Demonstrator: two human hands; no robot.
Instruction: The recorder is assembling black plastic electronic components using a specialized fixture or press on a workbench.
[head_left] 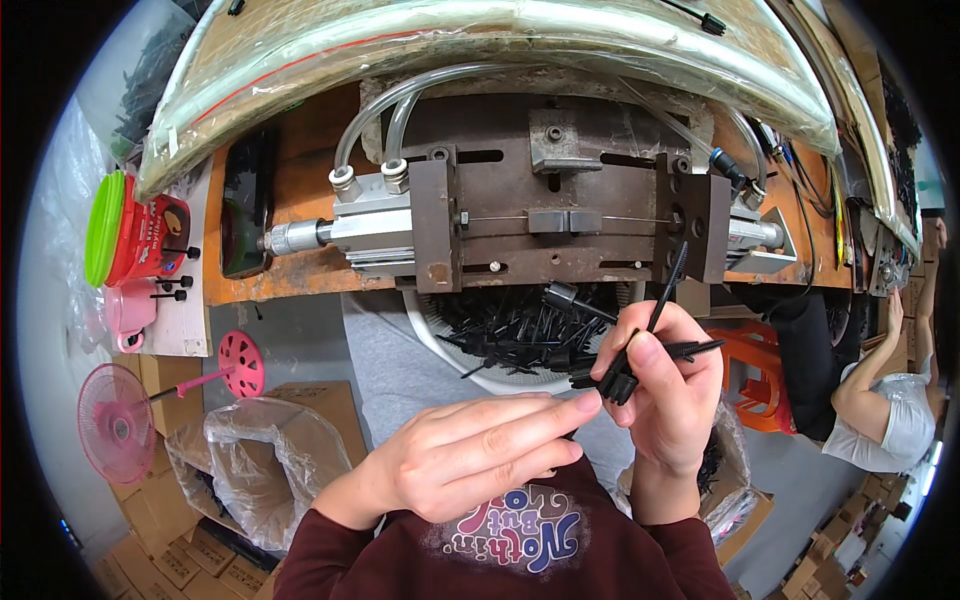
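Observation:
My right hand (672,390) is closed around a few black mascara wands (620,380), pinched between thumb and fingers. One bristled tip points up toward the machine and another sticks out to the right. My left hand (480,450) reaches in from the left, fingers long and pressed together, its fingertips against the wands' cap ends. A dark bit shows between its fingers; what it holds underneath is hidden. Just beyond both hands, a white basket (425,335) is heaped with loose black wands (520,330).
A brown metal fixture (500,190) with two air cylinders (375,235) and a small centre block (563,221) stands on the wooden bench. Left are a red tub (150,235), a pink fan (117,422) and a plastic-lined box (265,460). A co-worker (880,400) sits far right near an orange stool (755,375).

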